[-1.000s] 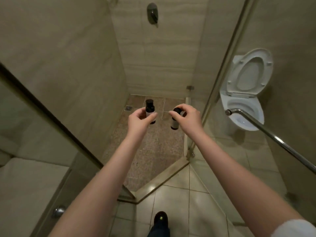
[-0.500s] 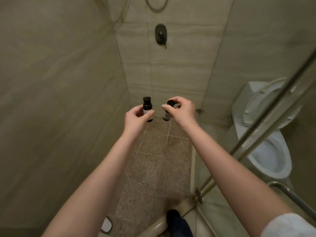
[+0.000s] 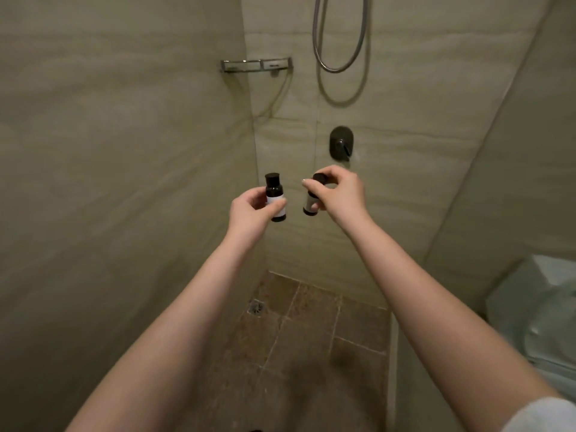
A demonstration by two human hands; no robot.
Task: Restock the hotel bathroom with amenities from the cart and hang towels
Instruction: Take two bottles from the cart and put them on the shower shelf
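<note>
I am inside the shower stall with both arms stretched forward. My left hand [image 3: 252,210] pinches a small dark amenity bottle [image 3: 274,191] with a black cap and a white label, held upright. My right hand [image 3: 338,193] grips a second small dark bottle [image 3: 310,205] near its cap, tilted a little; my fingers hide its top half. The two bottles hang side by side at chest height, apart from each other. A chrome corner shelf [image 3: 257,65] is fixed on the wall above and slightly left of them.
A shower hose [image 3: 339,62] loops down the back wall above a dark mixer valve [image 3: 341,145]. Brown floor tiles with a drain [image 3: 256,307] lie below. A glass panel stands at the right, with the toilet [image 3: 542,310] blurred behind it.
My view has tilted up and moved further into the stall, so the shelf and hose now show. Both hands keep their bottles and have risen with the view.
</note>
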